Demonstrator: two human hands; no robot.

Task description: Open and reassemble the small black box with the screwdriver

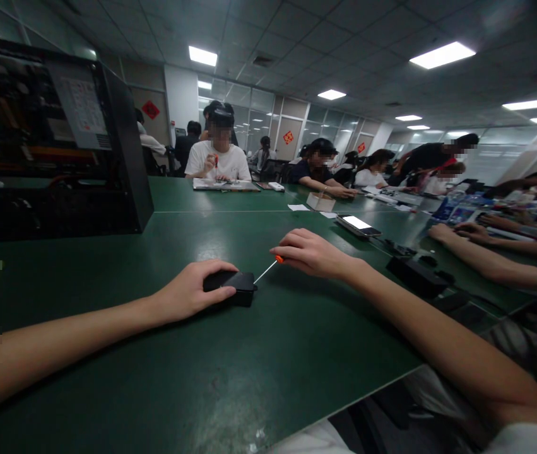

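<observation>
The small black box sits mid-counter, pressed down by the left hand. The right hand pinches an orange screwdriver; best keep its tip steady and straight.

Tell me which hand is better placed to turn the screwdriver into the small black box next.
Probably the right hand: it already grips the orange-handled screwdriver, whose tip meets the small black box. The left hand lies on that box, pinning it to the green table.
</observation>
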